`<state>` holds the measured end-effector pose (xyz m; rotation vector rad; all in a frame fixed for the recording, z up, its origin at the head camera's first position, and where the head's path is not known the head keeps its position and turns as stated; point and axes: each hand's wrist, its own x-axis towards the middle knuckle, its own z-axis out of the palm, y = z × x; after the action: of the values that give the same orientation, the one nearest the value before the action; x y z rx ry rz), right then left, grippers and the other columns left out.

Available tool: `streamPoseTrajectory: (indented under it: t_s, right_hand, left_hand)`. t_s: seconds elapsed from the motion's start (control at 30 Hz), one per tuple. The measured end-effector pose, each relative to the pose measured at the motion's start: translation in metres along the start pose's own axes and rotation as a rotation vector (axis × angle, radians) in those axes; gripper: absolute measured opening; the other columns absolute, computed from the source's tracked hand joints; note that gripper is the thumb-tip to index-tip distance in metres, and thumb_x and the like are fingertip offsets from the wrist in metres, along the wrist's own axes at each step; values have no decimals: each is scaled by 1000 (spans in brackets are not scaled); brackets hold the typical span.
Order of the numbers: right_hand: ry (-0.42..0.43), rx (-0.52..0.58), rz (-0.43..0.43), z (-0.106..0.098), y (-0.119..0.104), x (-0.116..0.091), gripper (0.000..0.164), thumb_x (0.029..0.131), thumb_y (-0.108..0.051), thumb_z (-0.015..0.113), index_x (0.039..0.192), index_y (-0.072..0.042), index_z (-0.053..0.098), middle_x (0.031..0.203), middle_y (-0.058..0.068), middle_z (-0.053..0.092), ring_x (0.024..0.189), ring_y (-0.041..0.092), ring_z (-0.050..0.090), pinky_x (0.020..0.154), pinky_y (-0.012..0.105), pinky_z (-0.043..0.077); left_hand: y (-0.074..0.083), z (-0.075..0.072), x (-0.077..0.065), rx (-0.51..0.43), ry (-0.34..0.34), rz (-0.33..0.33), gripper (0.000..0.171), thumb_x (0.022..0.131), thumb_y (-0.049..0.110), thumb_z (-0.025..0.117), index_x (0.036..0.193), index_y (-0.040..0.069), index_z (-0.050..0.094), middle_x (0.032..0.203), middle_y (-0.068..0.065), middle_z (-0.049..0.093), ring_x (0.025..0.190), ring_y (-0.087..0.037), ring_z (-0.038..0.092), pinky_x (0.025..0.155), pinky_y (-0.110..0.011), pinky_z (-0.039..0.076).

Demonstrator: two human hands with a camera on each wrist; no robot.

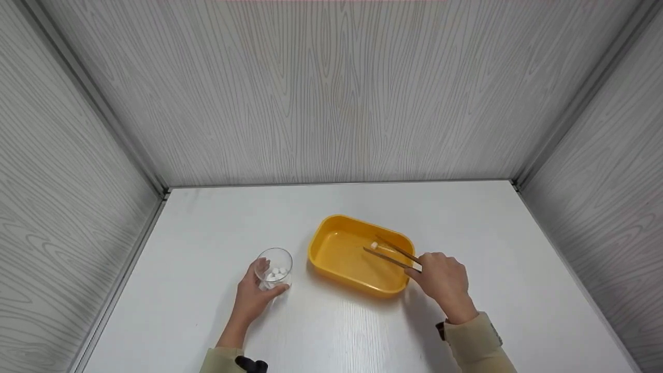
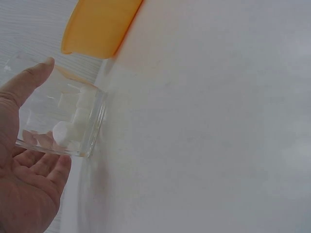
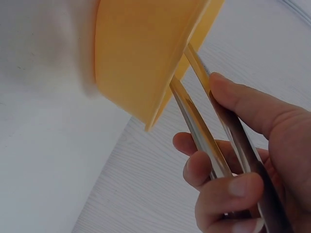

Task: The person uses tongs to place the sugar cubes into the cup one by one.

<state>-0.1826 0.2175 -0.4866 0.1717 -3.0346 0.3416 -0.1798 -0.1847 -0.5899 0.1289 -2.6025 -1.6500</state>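
My left hand (image 1: 252, 298) grips a clear drinking glass (image 1: 273, 254) from its left side, thumb and fingers round the wall. Several white cubes (image 2: 62, 133) lie at the bottom of the glass. My right hand (image 1: 444, 280) holds metal tongs (image 3: 206, 126), their two arms spread apart and reaching over the rim into a yellow tray (image 1: 336, 274). One small white cube (image 1: 374, 245) lies in the tray between the tong tips. In the right wrist view the tips are hidden behind the tray wall.
The white table (image 1: 217, 217) carries the tray just right of the glass. Wood-grain panels stand behind it (image 1: 331, 103) and along the left and right sides.
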Motion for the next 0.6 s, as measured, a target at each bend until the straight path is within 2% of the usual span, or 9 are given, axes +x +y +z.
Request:
streamPoseTrajectory:
  t_s: [0.33, 0.6]
  right_hand:
    - [-20, -17, 25, 1, -1, 2, 37, 82, -44, 77, 73, -8, 69, 52, -1, 46, 44, 15, 39, 38, 27, 31]
    - [-68, -29, 51, 0, -4, 4, 41, 82, -45, 77, 68, -9, 63, 51, -1, 43, 44, 15, 39, 39, 27, 30]
  left_hand:
    - [1, 0, 0, -10, 1, 16, 98, 71, 27, 89, 147, -1, 34, 149, -19, 43, 141, -34, 34, 116, -45, 28]
    - [1, -1, 1, -7, -9, -6, 99, 72, 29, 89, 148, 1, 33, 151, -17, 41, 142, -33, 31, 117, -45, 26]
